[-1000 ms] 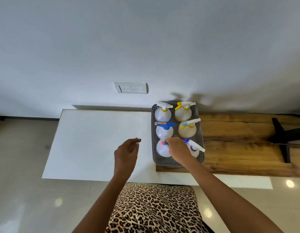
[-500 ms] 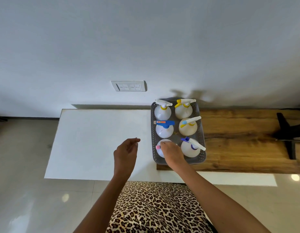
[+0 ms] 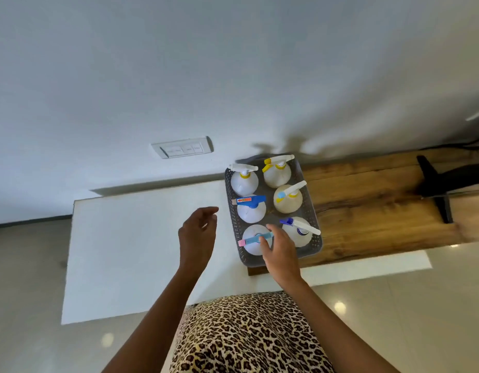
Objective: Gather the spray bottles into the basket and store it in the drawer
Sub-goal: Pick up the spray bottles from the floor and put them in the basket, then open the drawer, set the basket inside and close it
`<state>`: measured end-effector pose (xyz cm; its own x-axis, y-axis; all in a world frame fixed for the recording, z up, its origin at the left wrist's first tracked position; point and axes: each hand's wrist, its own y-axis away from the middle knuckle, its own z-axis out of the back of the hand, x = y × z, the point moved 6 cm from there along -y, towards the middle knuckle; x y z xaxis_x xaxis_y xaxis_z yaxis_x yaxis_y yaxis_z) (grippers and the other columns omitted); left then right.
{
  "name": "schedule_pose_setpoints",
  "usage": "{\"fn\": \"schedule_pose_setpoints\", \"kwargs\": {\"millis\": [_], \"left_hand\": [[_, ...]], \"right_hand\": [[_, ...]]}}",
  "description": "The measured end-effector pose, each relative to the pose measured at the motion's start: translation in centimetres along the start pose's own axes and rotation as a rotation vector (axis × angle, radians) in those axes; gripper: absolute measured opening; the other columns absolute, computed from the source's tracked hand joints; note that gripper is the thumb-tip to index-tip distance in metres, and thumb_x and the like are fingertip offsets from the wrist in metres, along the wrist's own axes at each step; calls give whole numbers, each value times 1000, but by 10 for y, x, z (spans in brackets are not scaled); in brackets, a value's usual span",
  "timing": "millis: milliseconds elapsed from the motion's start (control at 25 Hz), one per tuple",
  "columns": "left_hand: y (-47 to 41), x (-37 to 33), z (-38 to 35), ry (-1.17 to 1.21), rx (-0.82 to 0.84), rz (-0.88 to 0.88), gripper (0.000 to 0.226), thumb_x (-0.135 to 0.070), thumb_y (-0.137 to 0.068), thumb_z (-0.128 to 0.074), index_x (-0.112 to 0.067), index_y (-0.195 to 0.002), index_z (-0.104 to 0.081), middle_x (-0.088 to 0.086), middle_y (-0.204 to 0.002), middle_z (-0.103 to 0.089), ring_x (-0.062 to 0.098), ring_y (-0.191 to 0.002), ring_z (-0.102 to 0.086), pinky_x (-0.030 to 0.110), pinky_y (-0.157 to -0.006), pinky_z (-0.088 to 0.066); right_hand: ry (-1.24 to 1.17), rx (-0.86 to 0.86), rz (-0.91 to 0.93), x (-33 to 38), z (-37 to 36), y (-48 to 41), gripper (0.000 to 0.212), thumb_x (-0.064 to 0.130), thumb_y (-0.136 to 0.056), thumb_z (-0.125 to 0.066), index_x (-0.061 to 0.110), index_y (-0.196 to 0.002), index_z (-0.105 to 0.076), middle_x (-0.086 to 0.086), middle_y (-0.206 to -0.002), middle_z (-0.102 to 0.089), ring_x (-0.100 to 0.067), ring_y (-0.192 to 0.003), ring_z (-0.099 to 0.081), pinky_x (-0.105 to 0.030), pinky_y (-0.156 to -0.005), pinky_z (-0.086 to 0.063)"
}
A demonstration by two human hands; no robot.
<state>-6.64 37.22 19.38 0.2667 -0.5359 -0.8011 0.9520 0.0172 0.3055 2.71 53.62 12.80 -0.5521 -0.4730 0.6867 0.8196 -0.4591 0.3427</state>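
Your right hand is resting loosely open on the nearest spray bottle inside the grey basket, whose long axis is running away from you; your left hand is hovering empty, half-curled, just left.

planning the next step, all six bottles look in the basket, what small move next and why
Probably bring both hands to the basket ends to lift it. Six bottles stand inside, none on the table; the right hand is at the nearest bottle, and the left hand hangs open and empty.
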Motion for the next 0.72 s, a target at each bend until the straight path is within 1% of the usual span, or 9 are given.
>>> {"fn": "schedule_pose_setpoints", "kwargs": {"millis": [80, 120, 240, 360, 480, 520, 600, 640, 720], "left_hand": [[-20, -6, -6, 0, 43, -28, 20, -14, -89, -56, -12, -107, -64, 2, -107, -68, 10, -96, -60, -1, -69, -36], [-33, -10, -12, -8, 79, -42, 21, -17, -89, -56, -11, -108, -63, 2, -109, -67, 11, -100, -59, 4, -72, -37], [-77, -17, -35, -111, 197, -80, 25, -25, -90, -54, -10, -107, -63, 5, -109, -67, 13, -99, -57, 20, -79, -37], [-129, -22, -62, -273, 286, -126, 29, -28, -91, -51, -9, -108, -63, 9, -110, -66, 21, -99, -57, 22, -77, -34], [-180, -24, -93, -404, 370, -179, 36, -31, -93, -46, -5, -112, -61, 16, -118, -63, 23, -101, -56, 20, -73, -32], [-194, -22, -107, -452, 432, -183, 38, -31, -94, -43, -3, -115, -59, 19, -124, -60, 26, -108, -54, 21, -77, -33], [-216, -15, -134, -445, 572, -119, 41, -27, -95, -41, 0, -123, -52, 21, -133, -52, 32, -122, -48, 27, -85, -34], [-227, -11, -146, -400, 617, -92, 40, -25, -95, -41, 0, -125, -50, 19, -136, -50, 32, -122, -47, 29, -87, -34], [-241, -7, -167, -335, 687, -65, 35, -22, -94, -42, -3, -121, -54, 15, -132, -52, 24, -109, -47, 31, -88, -37]], "right_hand": [[-209, -106, -195, -16, 2, 7, 33, 18, -93, -51, 7, -124, -52, -11, -125, -59, -21, -114, -54, -30, -92, -45], [-315, -164, -305, -26, 1, 11, 31, 17, -93, -51, 7, -122, -53, -11, -125, -60, -20, -113, -55, -28, -90, -46], [-524, -342, -596, -53, -11, 23, 26, 18, -93, -52, 7, -116, -56, -9, -116, -62, -21, -108, -57, -27, -85, -45], [-731, -468, -861, -86, -34, 27, 25, 19, -92, -52, 6, -113, -56, -7, -105, -58, -21, -98, -54, -30, -80, -41], [-834, -499, -1042, -116, -65, 18, 37, 26, -91, -53, 5, -122, -52, -12, -119, -56, -23, -101, -51, -34, -84, -42], [-870, -517, -1103, -125, -76, 15, 42, 29, -91, -55, 5, -125, -49, -14, -125, -54, -26, -105, -51, -35, -87, -43], [-1003, -568, -1203, -139, -97, 11, 50, 29, -89, -58, 6, -130, -44, -15, -131, -51, -31, -117, -49, -39, -97, -43], [-1064, -597, -1230, -146, -106, 8, 52, 28, -88, -59, 6, -132, -41, -16, -133, -49, -32, -120, -48, -42, -100, -42], [-1102, -637, -1233, -154, -116, 3, 52, 25, -89, -58, 6, -133, -37, -17, -133, -49, -34, -120, -48, -44, -102, -42]]}}
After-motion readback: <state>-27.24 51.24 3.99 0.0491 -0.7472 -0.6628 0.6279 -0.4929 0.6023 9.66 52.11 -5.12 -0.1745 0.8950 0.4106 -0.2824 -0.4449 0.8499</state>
